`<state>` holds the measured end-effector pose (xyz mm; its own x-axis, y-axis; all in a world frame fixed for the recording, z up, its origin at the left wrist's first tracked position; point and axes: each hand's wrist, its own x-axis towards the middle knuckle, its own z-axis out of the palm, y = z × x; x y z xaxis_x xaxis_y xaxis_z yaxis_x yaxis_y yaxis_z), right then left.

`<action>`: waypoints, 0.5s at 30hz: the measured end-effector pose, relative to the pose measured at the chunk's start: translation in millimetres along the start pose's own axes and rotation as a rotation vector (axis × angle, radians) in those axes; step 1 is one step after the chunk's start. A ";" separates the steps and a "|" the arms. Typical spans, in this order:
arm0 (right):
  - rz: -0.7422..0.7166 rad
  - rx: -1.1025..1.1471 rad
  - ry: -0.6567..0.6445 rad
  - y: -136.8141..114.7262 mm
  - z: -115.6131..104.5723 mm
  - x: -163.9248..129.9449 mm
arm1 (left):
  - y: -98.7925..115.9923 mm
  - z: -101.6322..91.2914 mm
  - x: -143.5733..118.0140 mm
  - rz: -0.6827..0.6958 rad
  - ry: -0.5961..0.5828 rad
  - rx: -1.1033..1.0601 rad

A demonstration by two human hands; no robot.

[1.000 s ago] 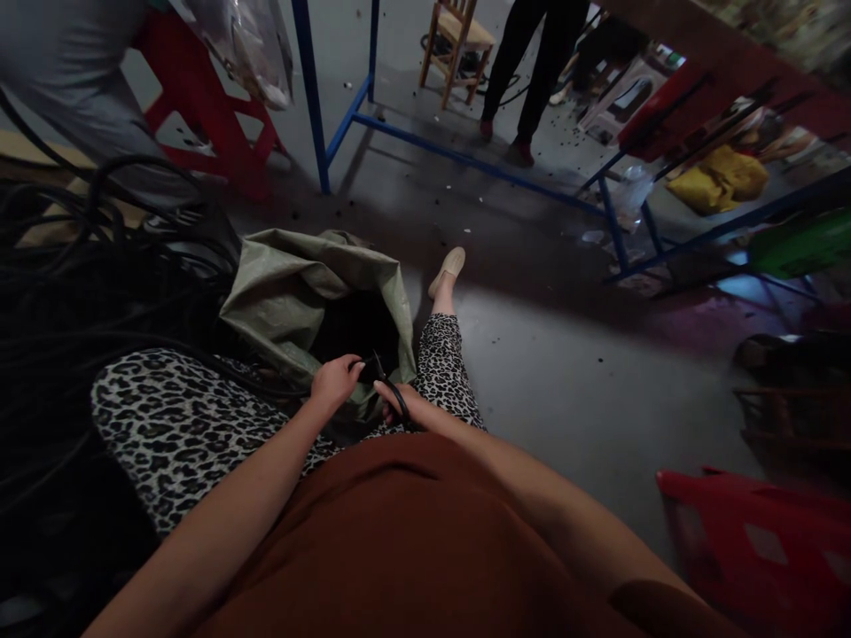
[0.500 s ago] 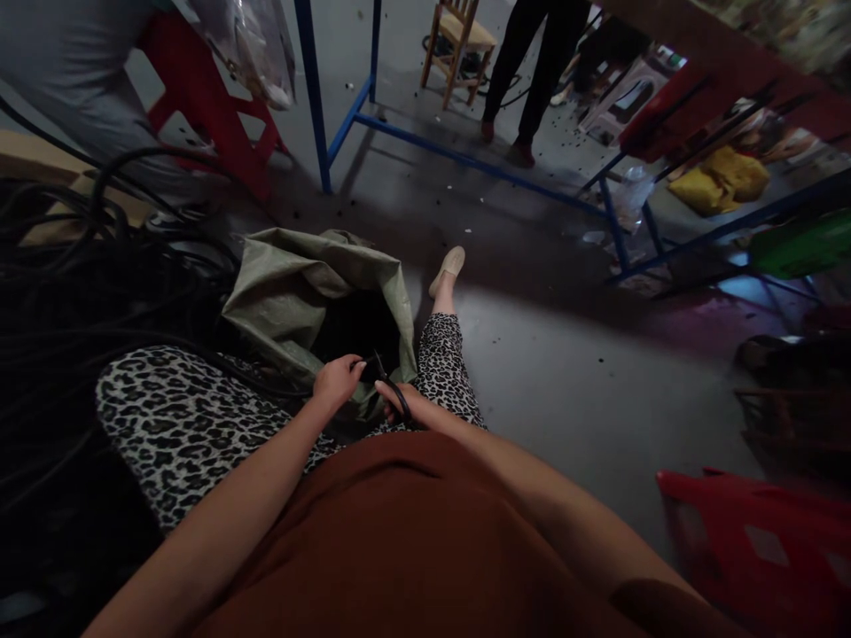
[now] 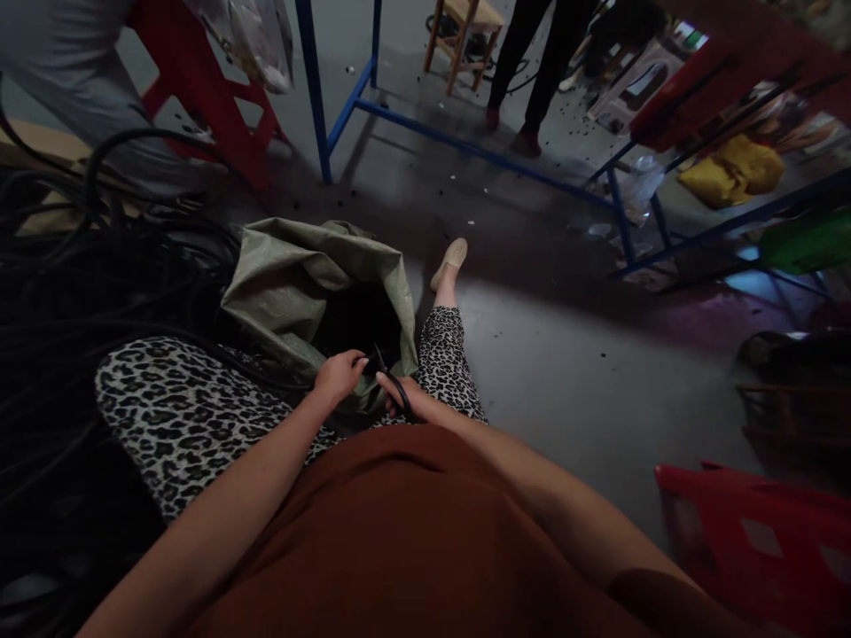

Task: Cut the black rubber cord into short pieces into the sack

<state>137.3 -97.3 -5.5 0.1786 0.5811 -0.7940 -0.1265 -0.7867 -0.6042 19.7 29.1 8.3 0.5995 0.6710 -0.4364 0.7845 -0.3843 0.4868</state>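
My left hand (image 3: 339,374) is closed on a black rubber strip (image 3: 302,387) that runs in from the dark heap at the left. Its short end pokes out past my thumb and fingertips. My right hand (image 3: 405,395) grips a pair of scissors (image 3: 401,390) with black handles, the blades pointing up and away beside the strip's end. Both hands are over the near rim of an open grey-green woven sack (image 3: 283,270), which stands between my legs. The inside of the sack is dark, so what lies in it cannot be made out.
A tangled heap of black rubber strips (image 3: 46,283) fills the left side. A blue table frame (image 3: 465,152) stands ahead, with a person's dark trouser legs (image 3: 542,71) beyond it. Red plastic stools (image 3: 206,80) stand at upper left and lower right. Another person in grey trousers sits at upper left.
The view has shifted slightly. Both hands stay at the sack's near rim, still holding the strip and the scissors; the strip's end shows a little less beside the blades.
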 end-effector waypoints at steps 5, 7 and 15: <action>0.041 -0.093 -0.001 -5.1 -2.5 -0.8 | 0.8 -5.5 -7.1 0.022 -0.009 0.162; 0.042 -0.111 0.008 -6.2 -3.0 -0.5 | 0.8 -6.6 -8.6 0.011 -0.015 0.199; 0.059 -0.177 0.040 -8.0 -2.7 -2.5 | -4.8 -0.8 -2.9 -0.037 -0.050 0.183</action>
<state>140.5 -93.0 1.5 0.2146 0.5269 -0.8224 0.0350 -0.8456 -0.5326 14.1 29.5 7.9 0.5735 0.6561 -0.4906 0.8190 -0.4721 0.3261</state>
